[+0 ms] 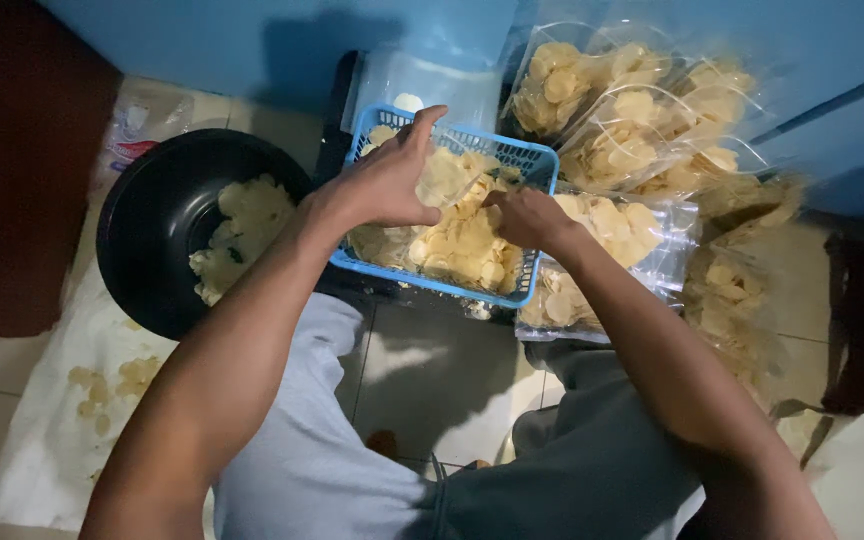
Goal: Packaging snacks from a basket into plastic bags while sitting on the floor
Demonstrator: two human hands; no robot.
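A blue plastic basket (542, 160) sits on the floor in front of my knees, with a clear bag of pale yellow chips (462, 245) lying in it. My left hand (387, 180) rests over the basket's left side, fingers spread on the bag. On the basket's right side, my right hand (527, 215) is closed, pinching the bag's plastic near its top.
A black bowl (152, 230) with loose chips stands at the left. White paper (52, 430) with a few chips lies under it. Several filled clear bags (632, 120) pile at the right, along the blue wall (252, 40). Another bag (622, 240) lies beside the basket.
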